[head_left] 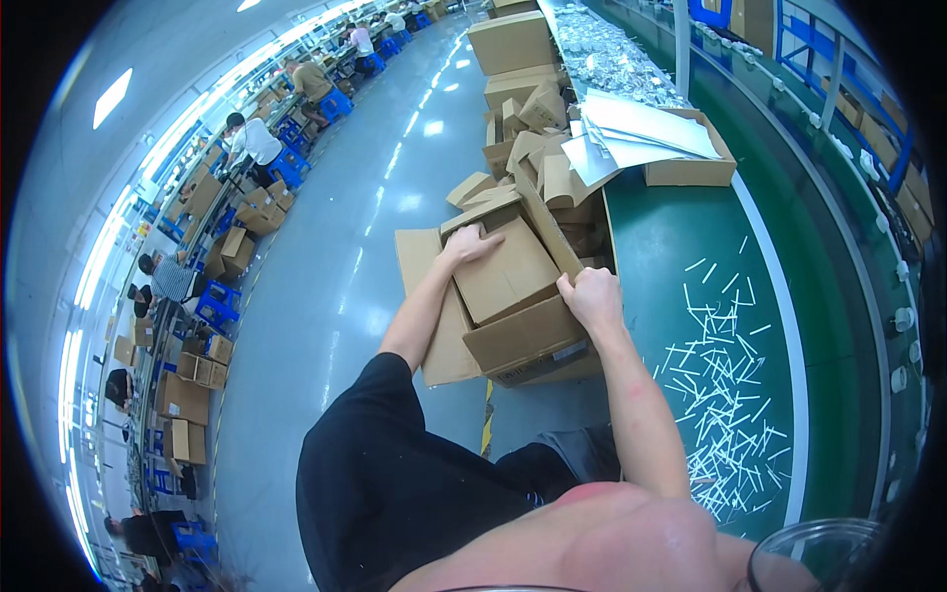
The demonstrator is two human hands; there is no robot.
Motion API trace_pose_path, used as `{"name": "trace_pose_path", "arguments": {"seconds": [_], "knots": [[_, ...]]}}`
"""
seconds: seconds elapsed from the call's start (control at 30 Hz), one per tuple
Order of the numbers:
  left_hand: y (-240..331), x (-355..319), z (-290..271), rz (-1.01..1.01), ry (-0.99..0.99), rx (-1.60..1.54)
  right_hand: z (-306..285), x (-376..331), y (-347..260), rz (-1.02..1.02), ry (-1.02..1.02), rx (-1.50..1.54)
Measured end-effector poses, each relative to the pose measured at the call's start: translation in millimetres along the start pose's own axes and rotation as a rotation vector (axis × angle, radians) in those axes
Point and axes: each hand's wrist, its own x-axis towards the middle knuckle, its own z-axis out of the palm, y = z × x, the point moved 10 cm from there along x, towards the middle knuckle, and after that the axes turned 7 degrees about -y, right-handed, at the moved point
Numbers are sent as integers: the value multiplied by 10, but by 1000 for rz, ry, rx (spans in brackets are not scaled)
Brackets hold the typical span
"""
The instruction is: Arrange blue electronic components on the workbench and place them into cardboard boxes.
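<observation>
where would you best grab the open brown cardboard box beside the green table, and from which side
Probably by its two opposite top edges, from above, as the hands do now: left hand on the far flap, right hand on the rim by the green table. The open brown cardboard box is wide, with loose flaps.

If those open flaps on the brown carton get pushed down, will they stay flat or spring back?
The flaps look like stiff corrugated board, so they probably spring up once the left hand lifts. The carton probably slides easily, since its contents are hidden and may be light.

Glossy grey floor (326,296), green workbench (681,257), ceiling lights (111,97)
</observation>
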Motion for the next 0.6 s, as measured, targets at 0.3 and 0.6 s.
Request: {"name": "trace_pose_path", "arguments": {"seconds": [0.3, 0.6], "knots": [[32, -65, 11, 39, -181, 35, -38, -19, 5, -11, 40, -10], [322, 37, 405, 100, -339, 84, 16, 89, 53, -21, 29, 5]]}}
